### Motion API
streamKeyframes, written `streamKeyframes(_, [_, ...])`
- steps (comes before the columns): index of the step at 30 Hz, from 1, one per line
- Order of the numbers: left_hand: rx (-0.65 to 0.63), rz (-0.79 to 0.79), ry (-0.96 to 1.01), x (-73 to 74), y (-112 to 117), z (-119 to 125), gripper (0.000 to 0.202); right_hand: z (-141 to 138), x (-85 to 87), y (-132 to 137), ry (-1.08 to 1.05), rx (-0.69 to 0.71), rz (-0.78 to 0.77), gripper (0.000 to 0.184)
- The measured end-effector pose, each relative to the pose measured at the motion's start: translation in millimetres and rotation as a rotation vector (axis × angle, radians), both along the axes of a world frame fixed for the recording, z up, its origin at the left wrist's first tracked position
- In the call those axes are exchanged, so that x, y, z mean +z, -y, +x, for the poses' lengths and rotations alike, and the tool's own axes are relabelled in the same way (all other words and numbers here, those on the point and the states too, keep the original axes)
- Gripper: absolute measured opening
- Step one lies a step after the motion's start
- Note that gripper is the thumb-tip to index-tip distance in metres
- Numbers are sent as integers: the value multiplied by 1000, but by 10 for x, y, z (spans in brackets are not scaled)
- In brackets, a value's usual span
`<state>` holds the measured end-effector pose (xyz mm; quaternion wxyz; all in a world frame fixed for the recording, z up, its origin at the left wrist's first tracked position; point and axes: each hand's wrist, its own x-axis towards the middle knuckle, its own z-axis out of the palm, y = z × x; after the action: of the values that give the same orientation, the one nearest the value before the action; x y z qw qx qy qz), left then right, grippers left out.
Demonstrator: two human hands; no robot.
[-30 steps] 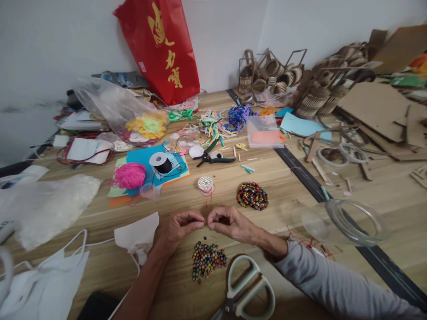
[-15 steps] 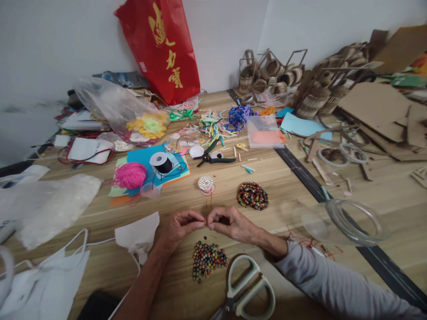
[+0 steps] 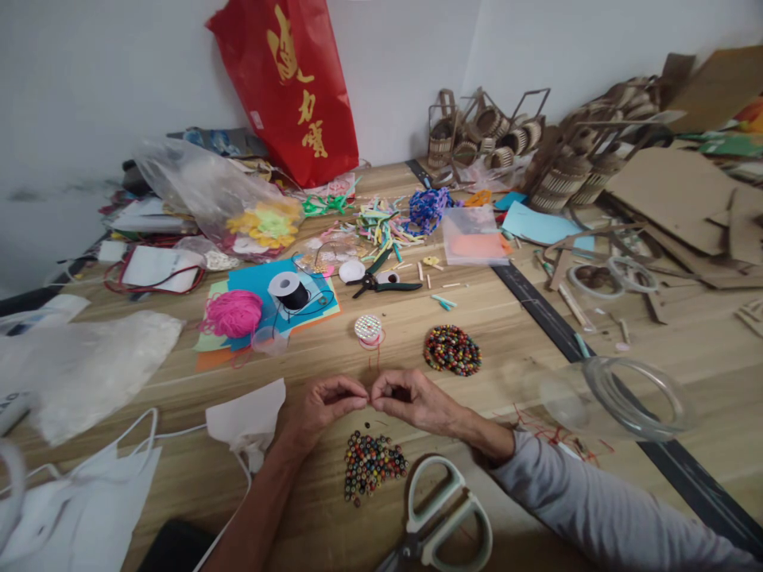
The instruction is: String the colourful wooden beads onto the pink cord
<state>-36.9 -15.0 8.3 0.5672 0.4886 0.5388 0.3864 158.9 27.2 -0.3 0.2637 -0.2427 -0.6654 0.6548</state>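
My left hand (image 3: 327,403) and my right hand (image 3: 411,399) meet over the table, thumb and forefinger pinched on each. A tiny reddish bit of thread (image 3: 368,396) shows between the fingertips; its finer detail is too small to tell. Just beyond them stands a spool (image 3: 368,328) with a glittery top, red thread trailing from it toward my hands. Below the fingers lies a loose pile of colourful round beads (image 3: 373,465), one dark bead (image 3: 367,425) apart from it. A coiled string of similar beads (image 3: 451,349) rests beyond my right hand.
Large scissors (image 3: 441,516) lie close in front, handles up. Pliers (image 3: 381,283), pink yarn (image 3: 234,313) and a black cord spool (image 3: 288,291) are farther back. Clear tubing (image 3: 640,397) sits right, white paper (image 3: 245,413) left. A red bag (image 3: 292,87) stands at the wall.
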Motion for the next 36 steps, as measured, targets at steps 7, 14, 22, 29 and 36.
streamKeyframes(7, [-35,35,-18,6,2,11,10,-5,-12,2,46,-7,59,22])
streamKeyframes(14, [-31,48,53,-1,5,13,7,-5,-16,-2,56,-9,67,17])
streamKeyframes(22, [-26,36,69,-24,-4,9,7,-11,-25,-4,39,-25,66,14])
streamKeyframes(29, [-32,48,68,-26,0,15,7,-16,-21,1,2,-20,-16,16])
streamKeyframes(36, [-38,40,45,-1,-1,25,7,-27,-47,9,-2,-29,-16,13])
